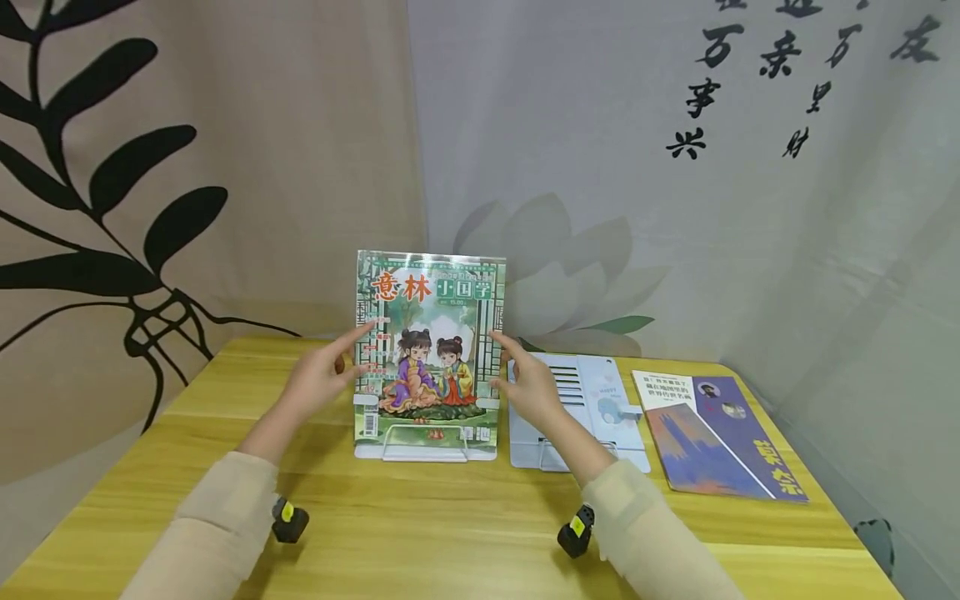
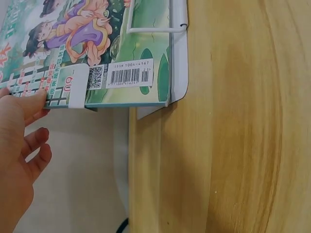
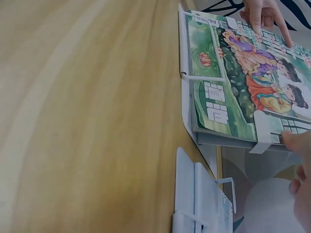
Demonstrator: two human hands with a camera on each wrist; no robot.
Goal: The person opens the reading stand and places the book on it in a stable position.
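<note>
A green magazine (image 1: pixel 429 350) with two cartoon children on its cover leans upright on a white book stand (image 1: pixel 367 454). White side clips and a wire bar (image 2: pixel 150 30) cross its front. My left hand (image 1: pixel 318 371) touches the cover's left edge with index finger and thumb; its other fingers bend in beside the edge, as the left wrist view shows. At the right edge, my right hand (image 1: pixel 534 385) rests index finger and thumb on the cover. In the right wrist view the right thumb (image 3: pixel 294 141) lies just above a clip (image 3: pixel 262 131).
Right of the magazine stands a second pale-blue book stand (image 1: pixel 577 400), partly behind my right forearm. A purple and white book (image 1: pixel 720 437) lies farther right on the wooden table (image 1: pixel 420 533). A printed curtain (image 1: pixel 600 150) hangs behind the table.
</note>
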